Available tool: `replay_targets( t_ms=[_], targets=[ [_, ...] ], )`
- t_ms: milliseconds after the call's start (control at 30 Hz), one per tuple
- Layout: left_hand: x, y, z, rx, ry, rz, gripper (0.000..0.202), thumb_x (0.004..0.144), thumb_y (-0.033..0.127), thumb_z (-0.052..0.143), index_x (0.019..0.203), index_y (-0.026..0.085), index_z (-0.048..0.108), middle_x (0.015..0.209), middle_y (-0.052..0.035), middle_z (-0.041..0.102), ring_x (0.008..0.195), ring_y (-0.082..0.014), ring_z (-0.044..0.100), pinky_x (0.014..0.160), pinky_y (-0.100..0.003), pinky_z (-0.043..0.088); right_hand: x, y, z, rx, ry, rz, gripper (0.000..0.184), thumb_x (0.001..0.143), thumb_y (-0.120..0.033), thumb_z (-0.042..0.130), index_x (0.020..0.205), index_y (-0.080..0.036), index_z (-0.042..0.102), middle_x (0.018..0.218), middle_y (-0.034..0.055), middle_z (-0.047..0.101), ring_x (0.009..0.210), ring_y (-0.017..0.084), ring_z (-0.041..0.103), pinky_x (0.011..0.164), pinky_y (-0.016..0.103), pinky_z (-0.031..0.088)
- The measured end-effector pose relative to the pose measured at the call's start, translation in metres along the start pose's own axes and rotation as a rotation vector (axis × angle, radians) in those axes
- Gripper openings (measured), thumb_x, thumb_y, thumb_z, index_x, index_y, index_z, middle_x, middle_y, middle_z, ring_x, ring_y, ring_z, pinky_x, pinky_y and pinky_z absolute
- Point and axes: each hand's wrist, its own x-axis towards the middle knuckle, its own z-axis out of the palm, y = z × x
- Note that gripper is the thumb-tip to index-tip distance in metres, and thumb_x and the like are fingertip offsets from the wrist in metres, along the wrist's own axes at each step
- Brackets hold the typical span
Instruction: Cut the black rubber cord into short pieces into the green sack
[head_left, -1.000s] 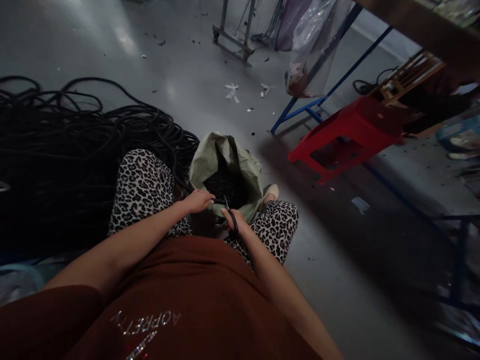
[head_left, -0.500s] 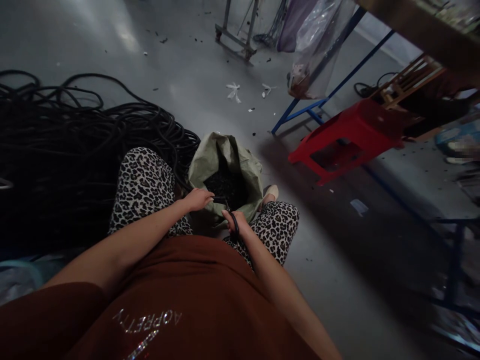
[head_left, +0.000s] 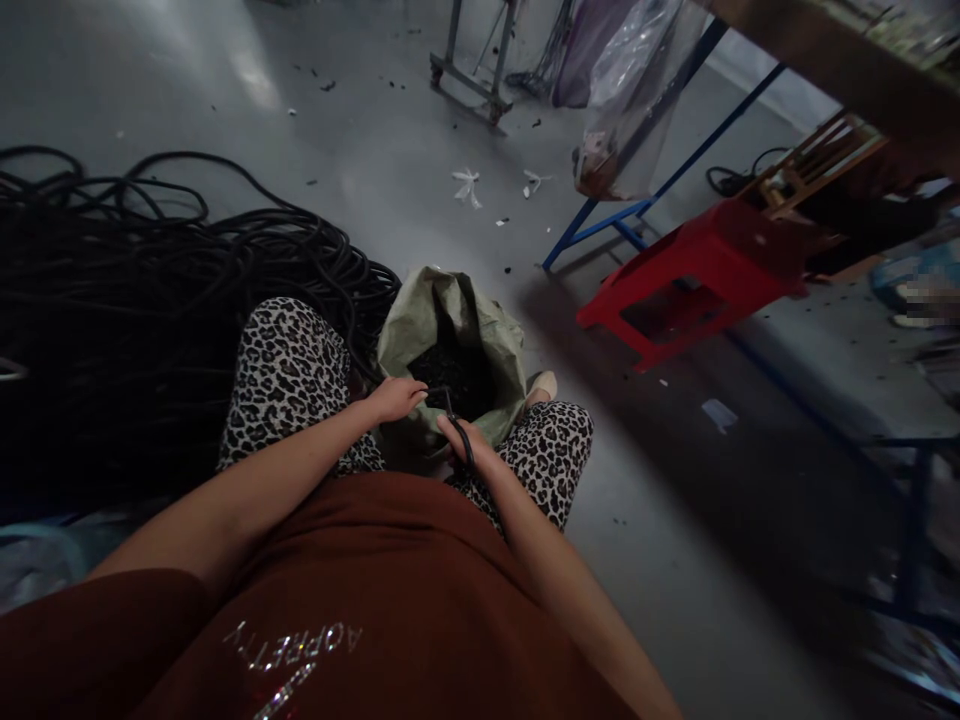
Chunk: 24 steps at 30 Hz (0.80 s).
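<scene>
Over the near rim of a pale green woven sack (head_left: 401,325), my left hand (head_left: 397,399) pinches a black cord (head_left: 435,390) whose end points to the right. My right hand (head_left: 469,445) is closed on black-handled scissors (head_left: 463,440), their blades up at the cord's end. Whether the blades touch the cord I cannot tell. Inside the sack lies a heap of small black pieces (head_left: 457,375). A large tangle of black cord (head_left: 187,250) spreads over the floor to the left, running up to the sack and my knee.
On the right stands a red plastic stool (head_left: 675,285) beside a blue-legged table (head_left: 600,225) with a clear plastic bag (head_left: 630,110) hanging from it. A wheeled metal frame (head_left: 472,85) is at the back. White scraps (head_left: 466,187) litter the grey floor.
My right hand with the scissors has shifted slightly left, nearer my left hand. The left hand has hardly moved and still pinches the cord.
</scene>
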Motion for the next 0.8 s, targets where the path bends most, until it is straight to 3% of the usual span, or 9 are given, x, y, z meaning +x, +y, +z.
replay_targets(
  t_ms=[167, 467, 800],
  targets=[
    [-0.003, 0.002, -0.002, 0.005, 0.001, 0.031, 0.035, 0.095, 0.033, 0.041, 0.112, 0.022, 0.069, 0.109, -0.0048, 0.073, 0.103, -0.0193, 0.065, 0.090, -0.028, 0.047, 0.006, -0.001, 0.002, -0.033, -0.010, -0.001, 0.050, 0.094, -0.055, 0.046, 0.107, -0.010, 0.064, 0.064, 0.0029, 0.063, 0.059, 0.015, 0.062, 0.061, 0.022, 0.049],
    [-0.007, 0.003, -0.005, 0.024, -0.053, 0.094, 0.036, 0.094, 0.032, 0.043, 0.118, 0.023, 0.067, 0.115, -0.0051, 0.071, 0.108, -0.0198, 0.063, 0.093, -0.029, 0.046, 0.008, -0.008, 0.004, 0.006, -0.060, 0.055, 0.053, 0.097, -0.055, 0.043, 0.106, -0.006, 0.061, 0.058, 0.0030, 0.059, 0.049, 0.014, 0.058, 0.048, 0.019, 0.044],
    [-0.008, 0.004, -0.009, 0.028, -0.113, 0.120, 0.035, 0.094, 0.031, 0.042, 0.118, 0.023, 0.068, 0.116, -0.0049, 0.071, 0.108, -0.0199, 0.063, 0.093, -0.028, 0.045, 0.007, -0.009, 0.006, 0.012, -0.102, 0.033, 0.057, 0.095, -0.060, 0.044, 0.110, -0.007, 0.057, 0.061, 0.0020, 0.059, 0.049, 0.012, 0.057, 0.048, 0.019, 0.046]
  ],
)
